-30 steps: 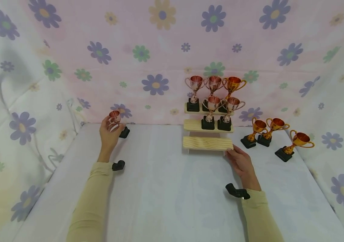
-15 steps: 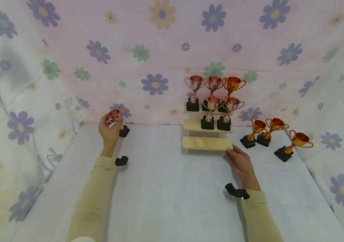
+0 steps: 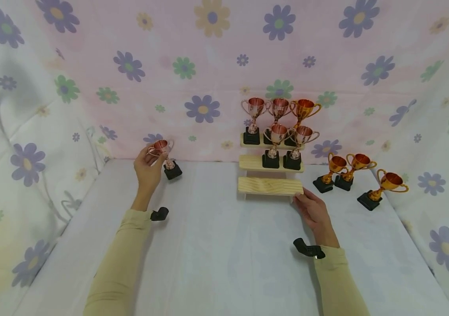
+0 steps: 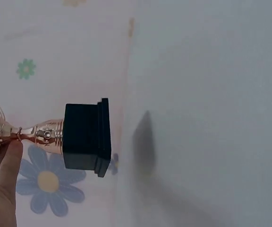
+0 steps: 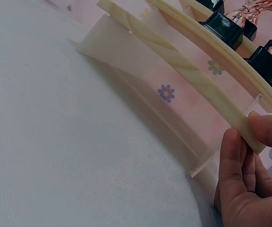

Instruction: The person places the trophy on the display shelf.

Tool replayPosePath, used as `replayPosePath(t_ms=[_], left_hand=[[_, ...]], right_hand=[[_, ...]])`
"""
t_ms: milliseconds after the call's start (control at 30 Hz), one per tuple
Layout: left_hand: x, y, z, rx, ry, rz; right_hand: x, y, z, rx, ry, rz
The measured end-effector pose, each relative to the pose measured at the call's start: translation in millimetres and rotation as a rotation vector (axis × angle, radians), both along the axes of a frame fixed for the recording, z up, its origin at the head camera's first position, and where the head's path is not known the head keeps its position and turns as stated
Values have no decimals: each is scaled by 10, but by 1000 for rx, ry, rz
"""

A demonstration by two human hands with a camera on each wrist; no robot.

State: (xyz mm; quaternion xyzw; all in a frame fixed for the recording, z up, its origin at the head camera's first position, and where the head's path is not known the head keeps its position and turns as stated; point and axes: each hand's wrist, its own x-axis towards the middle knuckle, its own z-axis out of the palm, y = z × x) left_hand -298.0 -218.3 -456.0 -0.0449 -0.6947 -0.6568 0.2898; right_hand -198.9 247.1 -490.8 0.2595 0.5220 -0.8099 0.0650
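Copper trophy (image 3: 163,154) up off the white tabletop (image 3: 224,245), well left of the stepped wooden stand (image 3: 270,186), tilted, black base (image 4: 86,137) hanging clear. Left hand (image 3: 148,169) clamped around the cup, fingers curled on it. Right hand (image 3: 314,211) pinching the lowest step at the stand's right end, thumb on top, fingers beneath. Five trophies lined up on the stand's upper steps (image 3: 277,127). Three gold trophies (image 3: 356,175) parked just right of the stand, flowered cloth (image 3: 208,66) behind.
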Motion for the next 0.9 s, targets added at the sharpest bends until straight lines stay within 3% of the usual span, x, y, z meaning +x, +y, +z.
replayPosePath(t_ms=[100, 267, 467, 633, 900], left_hand=[[14, 112, 42, -47, 40, -110], [128, 417, 181, -107, 0, -277], [336, 868, 412, -162, -13, -404], [387, 1144, 498, -152, 9, -459], [422, 1423, 674, -127, 27, -486]], right_hand=[[-4, 14, 6, -16, -8, -5], [-4, 27, 20, -24, -7, -5], [-4, 18, 22, -20, 4, 2], [-11, 16, -3, -11, 4, 9], [-15, 22, -41, -14, 2, 10]])
